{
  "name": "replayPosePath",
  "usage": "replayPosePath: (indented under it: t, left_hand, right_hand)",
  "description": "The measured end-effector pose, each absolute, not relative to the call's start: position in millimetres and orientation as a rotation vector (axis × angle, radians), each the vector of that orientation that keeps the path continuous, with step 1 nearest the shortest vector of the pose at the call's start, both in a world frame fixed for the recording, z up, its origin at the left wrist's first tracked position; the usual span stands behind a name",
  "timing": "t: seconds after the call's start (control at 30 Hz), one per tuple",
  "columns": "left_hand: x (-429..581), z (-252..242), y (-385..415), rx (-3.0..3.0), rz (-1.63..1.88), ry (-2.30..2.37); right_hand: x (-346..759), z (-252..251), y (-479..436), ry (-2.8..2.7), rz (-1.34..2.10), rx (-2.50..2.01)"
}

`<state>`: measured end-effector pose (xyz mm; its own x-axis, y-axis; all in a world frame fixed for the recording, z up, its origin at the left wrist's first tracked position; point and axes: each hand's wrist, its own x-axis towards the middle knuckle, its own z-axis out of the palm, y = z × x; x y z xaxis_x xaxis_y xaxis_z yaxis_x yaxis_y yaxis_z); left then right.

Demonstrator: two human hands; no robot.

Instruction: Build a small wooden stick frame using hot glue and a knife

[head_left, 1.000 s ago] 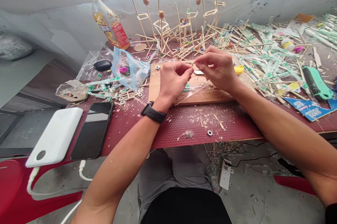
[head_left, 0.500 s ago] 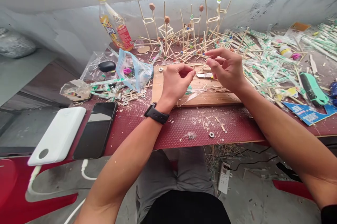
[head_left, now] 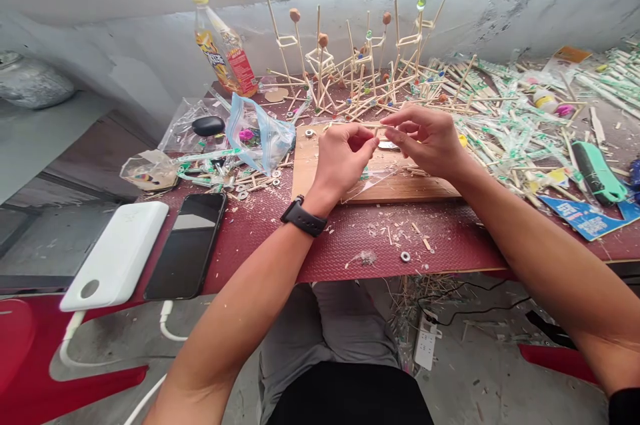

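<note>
My left hand (head_left: 343,153), with a dark watch (head_left: 304,217) on its wrist, is closed in a pinch over the wooden board (head_left: 320,172). My right hand (head_left: 427,138) comes in from the right, its thumb and fingertips pinched close to the left fingertips. Thin pale wooden sticks (head_left: 369,125) show at the fingertips of both hands; how they join is partly hidden by the fingers. Beneath the hands, a metal blade-like piece (head_left: 387,145) and clear plastic scraps (head_left: 373,178) lie on the board.
Stick structures (head_left: 320,62) with coloured blobs stand behind the board. A drink bottle (head_left: 225,52), blue-edged bag (head_left: 263,135), phone (head_left: 187,245) and white power bank (head_left: 117,255) are left. Wrapped sticks (head_left: 493,118) and a green-handled tool (head_left: 600,172) lie right. A metal ring (head_left: 405,256) lies in front.
My right hand has moved down and left, bringing its fingertips up to the left hand's. The left hand stays pinched above the board. The whole view has shifted slightly.
</note>
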<state>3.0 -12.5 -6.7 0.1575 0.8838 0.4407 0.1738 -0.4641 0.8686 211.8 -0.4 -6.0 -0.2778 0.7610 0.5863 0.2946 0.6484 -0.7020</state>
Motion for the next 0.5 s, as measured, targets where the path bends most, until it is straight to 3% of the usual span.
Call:
replayPosePath:
  t: [0.5]
  left_hand:
    - [3.1,-5.0,-12.1,1.769,1.35,0.981]
  right_hand:
    - [214.6,-5.5,-1.5,-1.816,0.56,-0.9]
